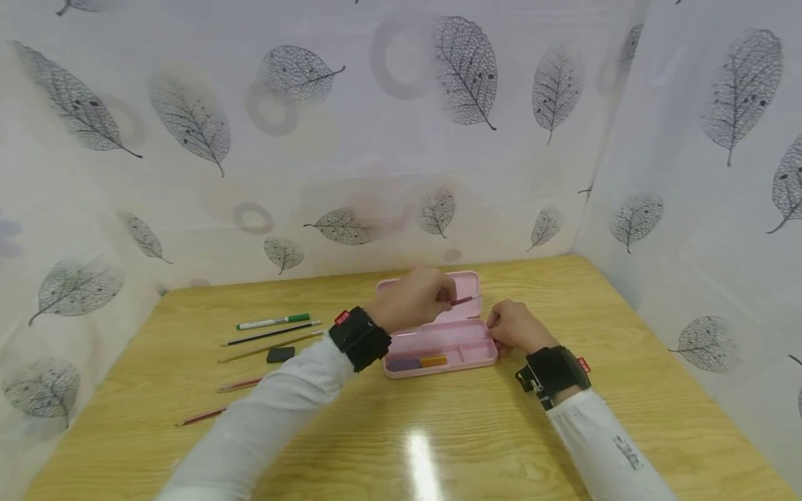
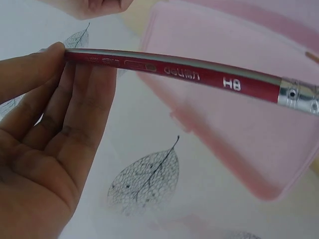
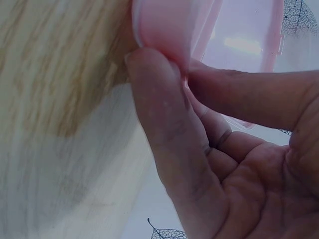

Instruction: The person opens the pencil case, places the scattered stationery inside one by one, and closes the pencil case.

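My left hand pinches a red HB pencil near one end, between thumb and fingers. The pencil has a silver metal ferrule and is held above the open pink pencil case, in front of its raised lid. At the case's right end, my right hand grips the pink wall between thumb and index finger. Inside the front compartment lie a purple-grey block and an orange block, end to end. In the right wrist view, the fingertips partly hide the case's corner.
Left of the case lie a green-capped marker, a dark pencil, a yellowish pencil, a small black block and two reddish pencils, partly behind the left sleeve. Leaf-patterned cloth surrounds the wooden table.
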The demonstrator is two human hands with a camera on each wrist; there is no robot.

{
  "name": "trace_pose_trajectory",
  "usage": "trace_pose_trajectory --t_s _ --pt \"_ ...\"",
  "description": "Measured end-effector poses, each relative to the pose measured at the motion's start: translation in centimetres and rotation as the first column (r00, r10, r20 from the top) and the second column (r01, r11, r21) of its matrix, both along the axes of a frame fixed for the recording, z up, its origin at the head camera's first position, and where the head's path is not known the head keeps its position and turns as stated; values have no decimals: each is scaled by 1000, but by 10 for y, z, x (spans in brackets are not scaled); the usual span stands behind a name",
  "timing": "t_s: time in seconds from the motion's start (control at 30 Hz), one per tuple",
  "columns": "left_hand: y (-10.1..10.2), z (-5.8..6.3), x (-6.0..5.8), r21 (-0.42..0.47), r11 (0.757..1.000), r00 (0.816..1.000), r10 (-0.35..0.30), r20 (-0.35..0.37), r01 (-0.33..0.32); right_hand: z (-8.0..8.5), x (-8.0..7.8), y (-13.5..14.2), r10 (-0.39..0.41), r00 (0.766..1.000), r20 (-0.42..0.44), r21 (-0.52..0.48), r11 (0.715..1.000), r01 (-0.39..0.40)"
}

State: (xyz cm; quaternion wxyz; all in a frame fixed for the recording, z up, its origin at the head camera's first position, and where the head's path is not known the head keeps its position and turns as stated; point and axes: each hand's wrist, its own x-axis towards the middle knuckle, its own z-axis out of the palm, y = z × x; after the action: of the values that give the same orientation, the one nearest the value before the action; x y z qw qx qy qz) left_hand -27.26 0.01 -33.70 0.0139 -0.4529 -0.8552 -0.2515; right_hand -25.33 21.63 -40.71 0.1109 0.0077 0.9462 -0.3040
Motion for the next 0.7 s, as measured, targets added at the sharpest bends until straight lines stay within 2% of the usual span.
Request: trace_pose_trajectory --t_s 0.13,0.47,0.7 --pt "5 -10 -2 -6 1000 999 4 45 -4 0 0 0 -3 1000 2 1 1000 3" --pt "15 -33 -9 31 999 999 -20 25 19 0 1 0 25 999 -33 1 1000 -25" --pt "23 -44 -10 -52 999 999 16 47 -13 1 2 2 35 998 -48 -4 999 -35"
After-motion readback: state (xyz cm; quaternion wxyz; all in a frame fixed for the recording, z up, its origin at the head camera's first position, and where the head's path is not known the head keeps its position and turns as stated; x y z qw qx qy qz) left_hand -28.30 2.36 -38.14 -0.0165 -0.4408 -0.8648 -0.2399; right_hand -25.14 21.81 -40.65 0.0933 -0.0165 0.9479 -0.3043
